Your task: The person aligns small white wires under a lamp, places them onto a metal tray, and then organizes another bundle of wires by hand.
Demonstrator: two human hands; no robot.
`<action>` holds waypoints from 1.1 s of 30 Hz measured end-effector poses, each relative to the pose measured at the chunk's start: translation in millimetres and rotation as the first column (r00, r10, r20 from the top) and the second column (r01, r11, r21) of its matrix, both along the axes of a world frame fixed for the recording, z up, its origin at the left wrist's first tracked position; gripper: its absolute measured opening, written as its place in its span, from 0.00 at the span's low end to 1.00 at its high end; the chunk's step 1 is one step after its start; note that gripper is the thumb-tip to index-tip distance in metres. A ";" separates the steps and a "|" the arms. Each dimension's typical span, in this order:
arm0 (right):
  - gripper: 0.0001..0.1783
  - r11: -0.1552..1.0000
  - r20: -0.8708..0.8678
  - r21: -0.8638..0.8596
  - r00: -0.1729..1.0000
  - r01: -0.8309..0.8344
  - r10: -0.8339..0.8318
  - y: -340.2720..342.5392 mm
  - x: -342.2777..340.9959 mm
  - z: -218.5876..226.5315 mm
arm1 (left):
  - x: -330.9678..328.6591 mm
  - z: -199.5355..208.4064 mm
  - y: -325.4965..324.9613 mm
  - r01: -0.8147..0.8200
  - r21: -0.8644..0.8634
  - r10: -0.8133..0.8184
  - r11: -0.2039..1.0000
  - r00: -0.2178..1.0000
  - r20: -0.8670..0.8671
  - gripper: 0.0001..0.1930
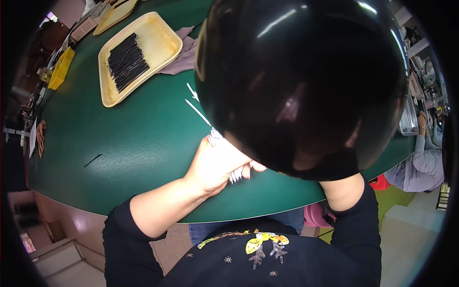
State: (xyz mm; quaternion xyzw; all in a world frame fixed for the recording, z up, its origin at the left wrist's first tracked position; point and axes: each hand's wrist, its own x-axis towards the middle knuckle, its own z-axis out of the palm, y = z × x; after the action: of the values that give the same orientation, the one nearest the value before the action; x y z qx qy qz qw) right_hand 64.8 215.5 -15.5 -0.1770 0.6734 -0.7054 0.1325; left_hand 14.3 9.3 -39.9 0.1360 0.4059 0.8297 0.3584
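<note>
Gripping one bundle of white sticks (pixel 234 176) in the left hand (pixel 212 163) over the green table (pixel 143 129). Counting two single white sticks (pixel 197 112) beyond, one tray (pixel 162 45) of uncountable black sticks (pixel 127 63). Cannot tell right hand's state, obscured by one black dome (pixel 303 91).

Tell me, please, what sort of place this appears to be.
Probably a workshop: a tray of thin black sticks on a green table, a white bundle in the left hand, another person at right.
</note>
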 end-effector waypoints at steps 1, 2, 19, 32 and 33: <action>0.17 1.000 0.002 -0.004 1.000 -0.002 0.002 4.1 -1.8 -0.8 | -1.7 4.6 -0.2 -0.004 0.000 0.004 1.000 1.000 0.004 0.04; 0.17 1.000 0.003 -0.009 1.000 -0.005 0.005 3.2 -1.6 -1.6 | -3.9 9.6 -0.3 0.058 -0.051 -0.056 0.997 0.998 0.039 0.04; 0.17 0.996 -0.009 -0.088 0.999 0.033 -0.034 8.1 -3.6 -11.3 | -3.8 6.9 -1.0 0.130 0.011 -0.130 0.991 0.986 0.104 0.04; 0.18 0.987 -0.024 -0.151 0.998 0.059 -0.063 -4.2 1.7 -19.4 | -4.2 4.0 -4.8 0.175 -0.054 -0.171 0.983 0.983 0.069 0.03; 0.18 0.986 -0.026 -0.153 0.997 0.063 -0.068 -3.0 -0.2 -19.0 | -3.3 2.3 -4.6 0.159 -0.031 -0.156 0.987 0.985 0.072 0.03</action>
State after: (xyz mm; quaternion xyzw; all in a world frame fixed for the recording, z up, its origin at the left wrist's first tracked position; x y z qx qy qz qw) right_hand 64.5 212.5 -34.4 -0.1754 0.6250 -0.7559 0.0850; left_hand 11.1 4.7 -37.6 0.1323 0.3964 0.7954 0.4390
